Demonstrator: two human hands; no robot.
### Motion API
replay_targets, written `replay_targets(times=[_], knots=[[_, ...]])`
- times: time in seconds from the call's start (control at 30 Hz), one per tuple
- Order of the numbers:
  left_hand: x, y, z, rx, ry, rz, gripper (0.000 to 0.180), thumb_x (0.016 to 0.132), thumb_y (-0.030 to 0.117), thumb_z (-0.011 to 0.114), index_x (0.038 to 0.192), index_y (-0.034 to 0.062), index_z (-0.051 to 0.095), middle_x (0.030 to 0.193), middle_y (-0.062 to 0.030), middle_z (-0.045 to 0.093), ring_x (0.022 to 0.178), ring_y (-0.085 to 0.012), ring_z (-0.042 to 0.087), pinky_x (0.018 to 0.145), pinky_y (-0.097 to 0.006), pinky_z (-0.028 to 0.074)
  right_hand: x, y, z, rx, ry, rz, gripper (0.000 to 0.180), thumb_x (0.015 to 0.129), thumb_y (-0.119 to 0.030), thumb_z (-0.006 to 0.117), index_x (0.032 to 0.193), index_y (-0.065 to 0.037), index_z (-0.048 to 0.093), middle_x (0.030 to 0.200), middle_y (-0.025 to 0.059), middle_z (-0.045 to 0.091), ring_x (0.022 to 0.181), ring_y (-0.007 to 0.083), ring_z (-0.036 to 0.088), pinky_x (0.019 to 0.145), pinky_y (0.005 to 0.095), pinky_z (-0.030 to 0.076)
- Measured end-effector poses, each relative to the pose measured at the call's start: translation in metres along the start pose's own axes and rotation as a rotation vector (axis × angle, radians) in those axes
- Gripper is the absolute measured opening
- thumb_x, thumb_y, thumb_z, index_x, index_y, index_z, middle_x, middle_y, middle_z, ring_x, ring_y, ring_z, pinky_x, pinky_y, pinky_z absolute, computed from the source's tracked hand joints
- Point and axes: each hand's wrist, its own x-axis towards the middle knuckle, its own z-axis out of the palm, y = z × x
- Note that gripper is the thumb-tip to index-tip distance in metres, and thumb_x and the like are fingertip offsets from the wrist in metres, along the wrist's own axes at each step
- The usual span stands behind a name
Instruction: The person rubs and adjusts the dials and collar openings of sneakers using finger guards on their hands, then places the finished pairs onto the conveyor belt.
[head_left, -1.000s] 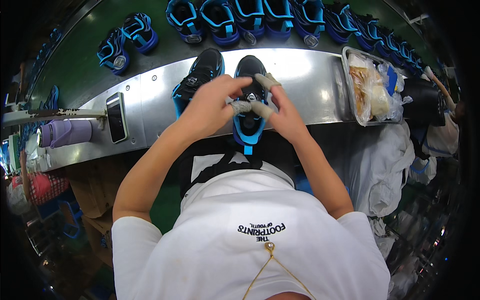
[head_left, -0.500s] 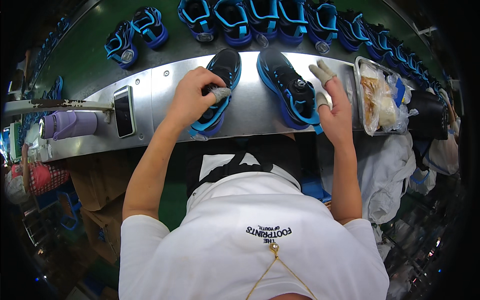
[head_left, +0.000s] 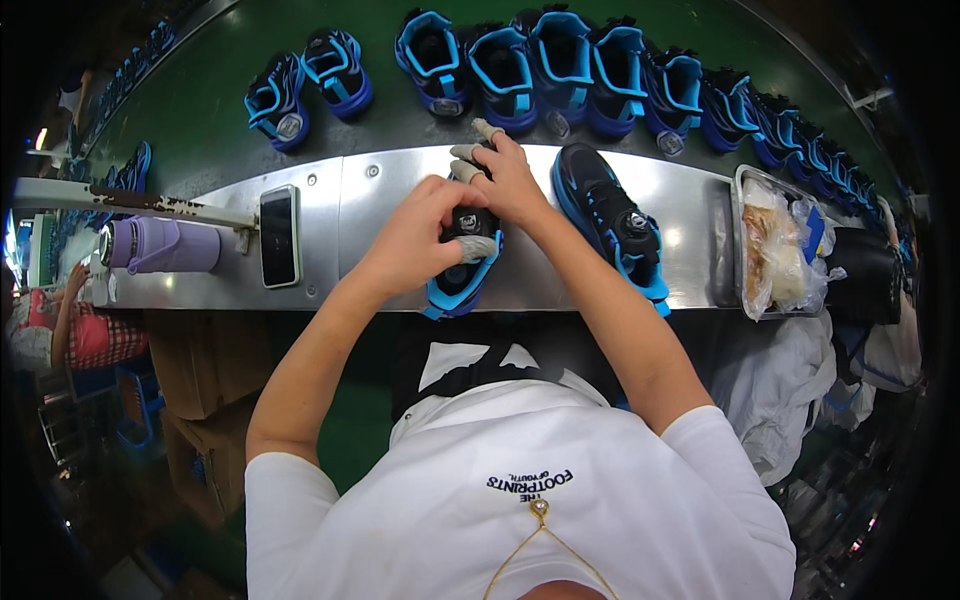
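Note:
A black and blue sneaker lies under both my hands, its heel toward me. My left hand is closed on its upper near the tongue, with a grey cover on the thumb. Across the front of the same shoe lies my right hand, its covered fingers curved over the toe, hiding most of it. The second sneaker sits untouched to the right, its round dial on top and its heel also toward me.
Several similar sneakers line the green surface beyond the metal ledge. A phone and purple bottle are at left, beside a worn metal bar. A tray of plastic bags stands at right. Another person is far left.
My right hand has crossed from beside the right sneaker to the front of the left one. My left hand stays on that shoe. The whole view has shifted slightly.

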Motion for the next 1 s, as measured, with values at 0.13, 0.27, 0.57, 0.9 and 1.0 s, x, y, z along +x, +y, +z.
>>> replay_targets(times=[0.13,0.27,0.57,0.9,1.0], knots=[[0.007,-0.013,-0.003,-0.172,-0.132,-0.082,0.039,0.074,-0.001,0.065,0.113,0.0068,0.062,0.088,0.0003,0.051,0.074,-0.0107,0.042,0.07,-0.023,0.04,0.008,-0.001,-0.005,0.023,-0.146,-0.063,0.036,0.079,-0.023,0.066,0.113,-0.014,0.071,0.141,0.0229,0.044,0.127,0.0398,0.044,0.107,0.0432,0.036],[0.005,-0.011,-0.009,-0.301,-0.238,-0.156,0.042,0.074,-0.002,0.064,0.116,0.0068,0.061,0.091,0.0012,0.053,0.075,-0.0098,0.043,0.071,-0.023,0.04,0.01,-0.004,-0.008,-0.01,-0.25,-0.046,0.039,0.079,-0.024,0.066,0.117,-0.016,0.069,0.145,0.0196,0.04,0.131,0.039,0.039,0.109,0.0436,0.033],[0.004,-0.004,-0.005,-0.324,-0.214,-0.149,0.036,0.075,0.0,0.065,0.11,0.0051,0.06,0.092,0.0022,0.051,0.076,-0.0085,0.042,0.07,-0.022,0.039,0.006,-0.003,-0.006,0.089,-0.197,-0.061,0.03,0.077,-0.024,0.069,0.105,-0.015,0.074,0.136,0.0173,0.05,0.124,0.0382,0.044,0.106,0.0426,0.037],[0.003,-0.007,0.001,-0.107,-0.133,-0.03,0.035,0.079,0.005,0.066,0.114,0.0064,0.058,0.098,0.0009,0.054,0.081,-0.0098,0.045,0.075,-0.023,0.04,0.008,-0.003,-0.011,0.074,-0.288,-0.026,0.036,0.08,-0.022,0.066,0.115,-0.014,0.07,0.144,0.0174,0.041,0.127,0.0331,0.047,0.103,0.0372,0.041],[0.005,-0.017,0.005,-0.026,-0.089,-0.204,0.04,0.081,0.006,0.065,0.12,0.0067,0.057,0.103,-0.0003,0.056,0.085,-0.0106,0.047,0.08,-0.024,0.04,0.011,-0.001,-0.01,0.093,-0.3,-0.054,0.034,0.081,-0.022,0.066,0.114,-0.012,0.07,0.144,0.0182,0.042,0.127,0.033,0.047,0.103,0.0374,0.041]])
